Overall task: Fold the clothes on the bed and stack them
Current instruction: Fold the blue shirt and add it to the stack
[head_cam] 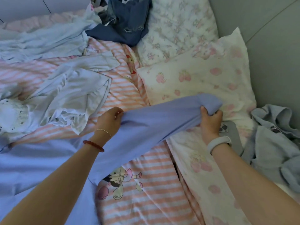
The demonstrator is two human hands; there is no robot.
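My left hand (110, 120) pinches the lavender garment (154, 120); my right hand (211, 122) grips its bunched end, half hiding a phone (230, 133) beneath.

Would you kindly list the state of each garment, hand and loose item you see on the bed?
Lavender garment: unfolded, one part lifted and stretched between both hands.
Left hand: pinching the garment's edge.
Right hand: gripping its bunched end.
White shirt: crumpled, unfolded.
Jeans: heaped, unfolded.
Pale blue garment: crumpled at the bed's right edge.
Phone: lying camera side up, partly hidden by the right hand.
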